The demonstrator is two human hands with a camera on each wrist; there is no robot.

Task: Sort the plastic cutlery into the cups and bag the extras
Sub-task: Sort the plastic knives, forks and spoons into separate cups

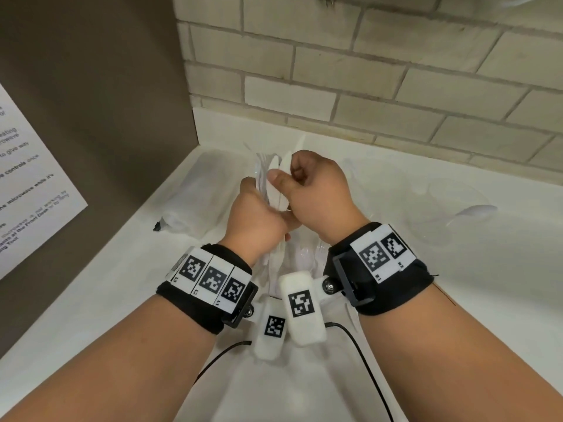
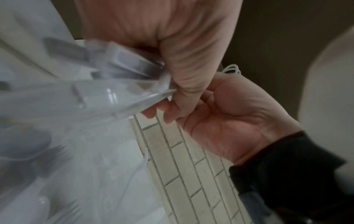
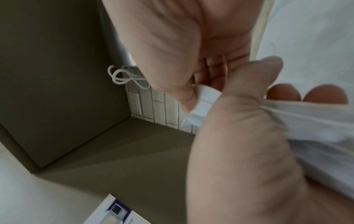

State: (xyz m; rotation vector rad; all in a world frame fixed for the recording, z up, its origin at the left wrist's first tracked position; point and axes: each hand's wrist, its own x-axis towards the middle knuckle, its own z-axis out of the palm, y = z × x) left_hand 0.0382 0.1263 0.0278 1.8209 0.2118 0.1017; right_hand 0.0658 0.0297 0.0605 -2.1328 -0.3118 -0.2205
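Basically bagging extras: left hand (image 1: 254, 213) pinching clear bag (image 2: 80, 136) mouth to steady it, right hand (image 1: 316, 185) fingers clamped on white cutlery (image 1: 278, 185), feeding handles in.

You have a thin, clear plastic bag (image 2: 80, 136) — glossy, wrinkled; smooth white plastic cutlery (image 1: 281, 190); a smooth white counter (image 1: 457, 284); matt, rough-grouted brick wall (image 1: 365, 71); black cloth wristbands (image 1: 195, 303).

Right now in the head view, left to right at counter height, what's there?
Printed notice → clear bottle lying on its side → left hand → right hand, both gripping the bag of white cutlery → clear cup holding a spoon.
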